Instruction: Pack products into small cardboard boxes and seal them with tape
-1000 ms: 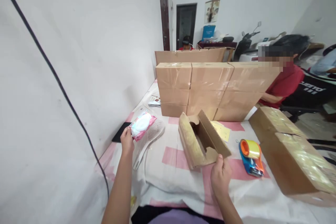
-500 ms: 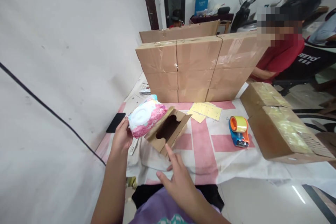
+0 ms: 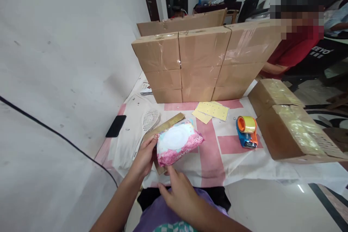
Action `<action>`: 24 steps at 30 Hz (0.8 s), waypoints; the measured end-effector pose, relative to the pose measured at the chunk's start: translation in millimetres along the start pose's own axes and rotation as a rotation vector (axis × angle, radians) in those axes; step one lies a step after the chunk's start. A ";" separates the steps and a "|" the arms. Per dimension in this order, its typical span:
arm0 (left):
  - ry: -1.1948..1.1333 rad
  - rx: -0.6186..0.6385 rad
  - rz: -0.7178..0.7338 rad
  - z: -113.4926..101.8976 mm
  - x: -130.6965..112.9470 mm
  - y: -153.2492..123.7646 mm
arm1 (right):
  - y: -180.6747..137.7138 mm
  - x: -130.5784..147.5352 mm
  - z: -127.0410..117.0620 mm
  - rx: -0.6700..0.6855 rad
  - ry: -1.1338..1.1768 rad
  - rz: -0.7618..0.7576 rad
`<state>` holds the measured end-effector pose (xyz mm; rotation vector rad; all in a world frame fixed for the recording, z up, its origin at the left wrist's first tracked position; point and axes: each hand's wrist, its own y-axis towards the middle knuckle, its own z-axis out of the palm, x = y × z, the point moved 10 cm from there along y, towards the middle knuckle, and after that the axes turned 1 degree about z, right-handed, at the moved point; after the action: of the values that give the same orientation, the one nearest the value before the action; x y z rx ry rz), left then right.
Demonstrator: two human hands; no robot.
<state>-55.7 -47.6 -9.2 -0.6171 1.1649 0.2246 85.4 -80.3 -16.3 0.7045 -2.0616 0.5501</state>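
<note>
A pink and white pack of wet wipes (image 3: 175, 138) is gripped at its left end by my left hand (image 3: 146, 156), its pale lid facing up. Beneath it lies a small brown cardboard box (image 3: 165, 125), mostly hidden by the pack; its back edge and a lower corner show. My right hand (image 3: 181, 188) is at the pack's lower edge, index finger stretched out to it and thumb apart. Whether that fingertip touches the pack or the box, I cannot tell.
Stacked taped cartons (image 3: 201, 65) stand at the back, more cartons (image 3: 288, 130) at right. A tape dispenser (image 3: 247, 132), yellow cards (image 3: 212, 111), white fly swatter (image 3: 150, 119) and black phone (image 3: 116, 126) lie on the cloth. A person in red (image 3: 296, 54) sits beyond.
My left hand has brought the wipes pack right and down, from beside the box to over its opening. My right hand stays close by, index finger now at the pack's lower edge.
</note>
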 end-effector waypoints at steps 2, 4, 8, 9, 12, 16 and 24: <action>0.082 0.047 0.014 4.8 -0.6 6.5 | -1.3 -2.1 -0.3 0.000 0.024 -0.008; 0.140 0.086 0.084 8.9 -10.2 12.7 | -1.6 -1.6 -2.6 -0.011 0.075 -0.036; 0.217 0.088 0.224 7.4 -36.7 24.2 | -0.6 -3.8 -7.3 -0.029 0.121 -0.033; 0.231 0.065 0.275 4.2 -45.7 27.7 | -0.4 -4.9 -8.3 -0.030 0.118 -0.023; 0.217 -0.041 0.403 -10.3 -68.4 40.3 | 0.0 -5.7 -12.3 -0.040 0.115 -0.016; 0.138 -0.142 0.411 -29.0 -65.2 56.7 | 2.2 -5.9 -18.8 -0.072 0.130 -0.044; 0.347 -0.073 0.360 -30.8 -37.5 61.0 | 8.1 -6.2 -25.2 -0.149 0.161 -0.120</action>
<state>-123.6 -9.7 -3.5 -0.5179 1.6082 0.4811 97.9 -57.3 -9.2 0.6685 -1.8759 0.3683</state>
